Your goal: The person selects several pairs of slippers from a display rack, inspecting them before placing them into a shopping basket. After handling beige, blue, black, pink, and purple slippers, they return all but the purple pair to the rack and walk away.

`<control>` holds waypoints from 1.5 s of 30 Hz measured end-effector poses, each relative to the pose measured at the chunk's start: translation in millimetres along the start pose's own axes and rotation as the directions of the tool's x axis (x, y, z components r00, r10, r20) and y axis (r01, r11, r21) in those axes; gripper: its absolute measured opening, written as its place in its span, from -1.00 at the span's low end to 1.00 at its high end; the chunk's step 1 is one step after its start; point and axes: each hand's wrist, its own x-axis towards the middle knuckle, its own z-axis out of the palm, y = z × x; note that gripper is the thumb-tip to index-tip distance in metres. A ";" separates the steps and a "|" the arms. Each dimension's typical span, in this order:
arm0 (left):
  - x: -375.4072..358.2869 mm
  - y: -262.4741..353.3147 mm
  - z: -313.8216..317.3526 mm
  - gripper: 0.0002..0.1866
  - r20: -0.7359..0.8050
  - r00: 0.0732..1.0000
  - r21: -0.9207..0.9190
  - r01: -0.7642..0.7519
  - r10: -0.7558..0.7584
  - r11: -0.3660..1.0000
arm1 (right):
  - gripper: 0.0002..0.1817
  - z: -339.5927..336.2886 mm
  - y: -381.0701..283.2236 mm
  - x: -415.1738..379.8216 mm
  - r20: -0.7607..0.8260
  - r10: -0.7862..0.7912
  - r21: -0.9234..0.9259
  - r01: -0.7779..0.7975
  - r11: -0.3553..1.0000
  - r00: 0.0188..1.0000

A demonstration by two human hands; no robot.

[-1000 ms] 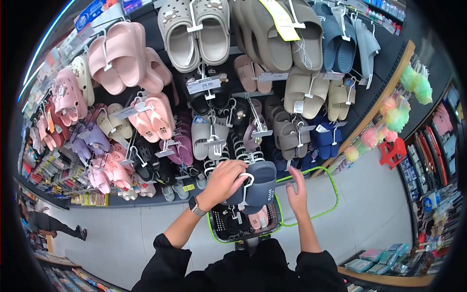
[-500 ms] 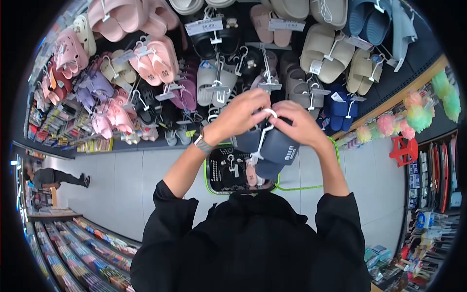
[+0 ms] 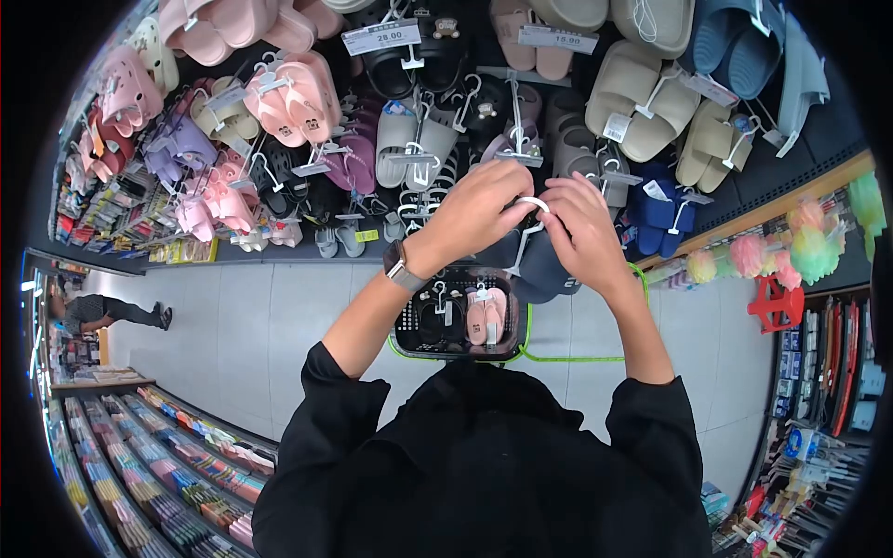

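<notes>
A pair of navy slippers [image 3: 544,270] hangs from a white plastic hanger [image 3: 533,202] in front of the rack. My left hand [image 3: 479,212] has its fingers closed on the left side of the hanger's hook. On the hook's right side, my right hand [image 3: 588,231] grips with thumb and fingers. The hands partly cover the slippers. Below them a black shopping basket [image 3: 406,347] with a green rim stands on the floor. Inside it lie black footwear [image 3: 441,314] and a pair of pink slippers [image 3: 486,316], each on a white hanger.
Slippers and clogs hang on rack hooks ahead, including beige slides [image 3: 642,102], grey slippers [image 3: 416,144] and navy slides [image 3: 659,214]. A red stool [image 3: 775,304] stands at right. Another person [image 3: 107,313] is in the aisle at left. Packaged goods fill a shelf [image 3: 158,465] at lower left.
The navy slippers have turned and shifted right, so their white lettering is mostly hidden. More of the pink slippers in the basket now shows. Both hands stay at the hanger's hook.
</notes>
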 end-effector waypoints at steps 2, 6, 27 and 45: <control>-0.9 -4.1 -4.6 -0.81 0.007 0.999 -0.054 -0.039 0.040 0.998 | -0.87 2.1 -1.5 0.4 -0.009 0.002 0.020 -0.002 1.000 1.000; -13.9 -3.2 -29.9 -0.54 -0.110 0.977 -0.173 0.160 -0.181 0.972 | -0.89 6.2 -7.3 2.3 0.006 0.043 0.070 -0.044 0.997 0.999; -17.1 -159.4 32.6 -0.47 -0.048 0.819 -0.834 0.282 -0.572 0.474 | -0.87 43.6 87.0 78.7 -0.093 0.357 0.140 -0.343 0.929 0.929; 155.5 -235.7 6.4 -0.41 -0.195 0.771 -0.692 0.330 -0.606 0.642 | -0.77 21.5 297.3 165.0 -0.349 -0.122 -0.454 -0.054 0.889 0.929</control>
